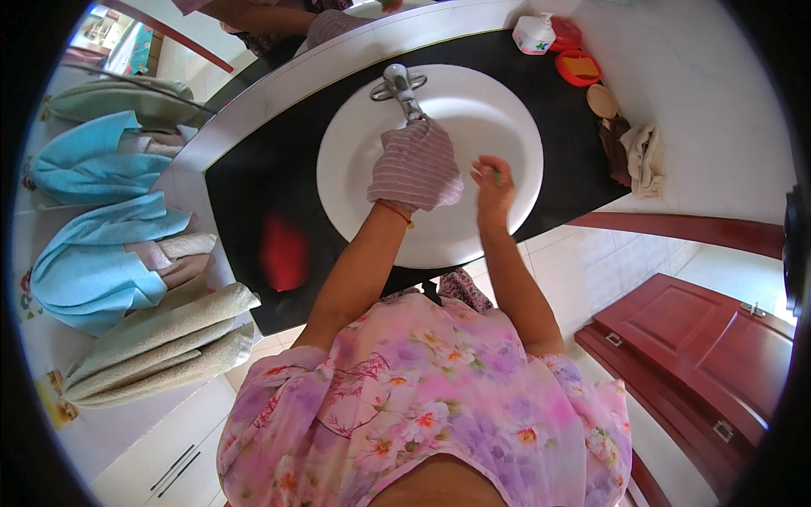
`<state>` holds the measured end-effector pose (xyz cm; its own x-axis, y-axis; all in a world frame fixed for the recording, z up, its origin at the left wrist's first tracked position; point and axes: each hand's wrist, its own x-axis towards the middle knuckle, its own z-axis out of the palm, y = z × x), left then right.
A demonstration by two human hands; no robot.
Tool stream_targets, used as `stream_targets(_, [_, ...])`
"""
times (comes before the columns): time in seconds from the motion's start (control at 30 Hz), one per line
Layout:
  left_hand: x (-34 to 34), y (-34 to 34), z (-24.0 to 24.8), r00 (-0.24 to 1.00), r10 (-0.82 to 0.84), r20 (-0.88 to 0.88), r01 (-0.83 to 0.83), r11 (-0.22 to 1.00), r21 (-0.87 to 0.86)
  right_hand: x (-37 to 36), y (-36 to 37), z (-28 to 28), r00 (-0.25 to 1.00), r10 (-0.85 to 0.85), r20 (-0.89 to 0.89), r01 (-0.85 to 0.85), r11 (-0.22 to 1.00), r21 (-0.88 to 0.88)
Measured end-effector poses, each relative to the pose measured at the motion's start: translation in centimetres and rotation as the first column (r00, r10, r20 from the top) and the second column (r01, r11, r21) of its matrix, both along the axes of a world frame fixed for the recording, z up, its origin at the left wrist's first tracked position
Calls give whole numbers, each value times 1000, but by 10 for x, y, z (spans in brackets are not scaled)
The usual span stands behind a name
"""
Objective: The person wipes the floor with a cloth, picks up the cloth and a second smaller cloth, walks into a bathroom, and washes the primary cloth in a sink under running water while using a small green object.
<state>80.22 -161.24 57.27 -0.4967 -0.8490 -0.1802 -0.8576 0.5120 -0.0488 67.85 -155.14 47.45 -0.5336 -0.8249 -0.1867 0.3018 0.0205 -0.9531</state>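
A mauve, striped cloth bath mitt (416,165) covers my left hand (401,201) down to the wrist, where a thin red cord bracelet shows. The fingers inside it are hidden. The mitt's far end touches or sits just under the spout of the chrome faucet (400,89), over the white oval sink (338,160). To its right, my right hand (494,190) hovers above the basin with fingers loosely bent and nothing visible in them. Something small and green, perhaps a ring, shows at its fingers.
The black counter (262,182) surrounds the sink. A blurred red thing (284,253) appears at its left. At back right stand a white pump bottle (534,35) and a red soap dish (578,68); folded cloths (644,160) lie nearby. Blue towels (110,262) hang left.
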Motion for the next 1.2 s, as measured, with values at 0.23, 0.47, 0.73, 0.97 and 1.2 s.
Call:
stream_targets(0.23, [-8, 15, -56, 991, -117, 58, 130, 928, -349, 30, -48, 37, 425, 88, -901, -444, 887, -123])
stream_targets(0.47, [-27, 14, -35, 967, 60, 249, -11, 981, -192, 16, -67, 37, 569, 397, -720, -618, 784, -55])
stream_targets(0.73, [-25, 15, -85, 854, -40, -518, -13, 995, -99, 20, -28, 39, 431, 121, -894, -680, 695, -233])
stream_targets(0.97, [-29, 18, -81, 846, -61, -529, 92, 995, 32, -19, -83, -5, 758, 386, -526, -382, 916, 121])
stream_targets(1.2, [-6, 9, -98, 889, -18, -457, 59, 996, 74, 13, -30, 25, 685, 187, -704, -461, 860, -221])
